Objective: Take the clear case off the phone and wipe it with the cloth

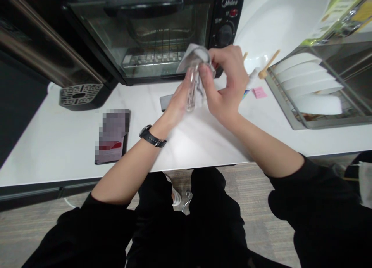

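Above the white counter, my left hand (pixel 178 101) is closed around a clear, glass-like object (pixel 191 91), held roughly upright. My right hand (pixel 225 80) pinches a thin grey-white cloth or wipe (pixel 193 56) at the object's upper end. Part of the cloth hangs down along the object's right side. Its exact shape is blurred and partly covered by my fingers. A small grey item (pixel 165 102) lies on the counter, partly behind my left hand.
A black toaster oven (pixel 162 39) stands behind my hands. At left are a phone (pixel 112 136) and a machine's drip tray (pixel 81 95). At right are a pink note (pixel 259 92), a wooden stick (pixel 270 62) and a rack (pixel 286 101) with white dishes (pixel 309 80).
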The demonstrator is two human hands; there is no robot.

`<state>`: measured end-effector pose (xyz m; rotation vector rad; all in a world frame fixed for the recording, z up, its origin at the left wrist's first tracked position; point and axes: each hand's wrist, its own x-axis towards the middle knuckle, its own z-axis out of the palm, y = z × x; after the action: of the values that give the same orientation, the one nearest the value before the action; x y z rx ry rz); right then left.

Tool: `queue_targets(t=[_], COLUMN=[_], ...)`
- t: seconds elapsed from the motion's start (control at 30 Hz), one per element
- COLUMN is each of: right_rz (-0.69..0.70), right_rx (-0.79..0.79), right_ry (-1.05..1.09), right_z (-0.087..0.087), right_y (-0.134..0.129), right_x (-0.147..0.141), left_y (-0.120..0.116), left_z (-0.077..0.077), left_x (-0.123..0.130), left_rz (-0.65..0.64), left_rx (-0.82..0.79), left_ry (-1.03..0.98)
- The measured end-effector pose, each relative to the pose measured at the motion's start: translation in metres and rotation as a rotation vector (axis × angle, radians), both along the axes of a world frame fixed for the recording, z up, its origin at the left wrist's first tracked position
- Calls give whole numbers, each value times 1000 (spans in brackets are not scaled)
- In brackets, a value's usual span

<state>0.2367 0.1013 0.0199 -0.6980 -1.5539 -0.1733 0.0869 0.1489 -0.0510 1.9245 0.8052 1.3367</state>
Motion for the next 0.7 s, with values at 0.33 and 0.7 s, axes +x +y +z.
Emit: queue_targets(t=[0.33, 0.7], right_rz=[235, 64], right_rx=[-325, -33], right_ry=[135, 199], right_z=[-18, -3], right_y=[19, 5], right_x=[-4, 3], left_y=[-25, -15], left_z=[28, 26], left_x=[-3, -5], left_rz=[29, 30], left_rx=[220, 273], left_ry=[61, 66])
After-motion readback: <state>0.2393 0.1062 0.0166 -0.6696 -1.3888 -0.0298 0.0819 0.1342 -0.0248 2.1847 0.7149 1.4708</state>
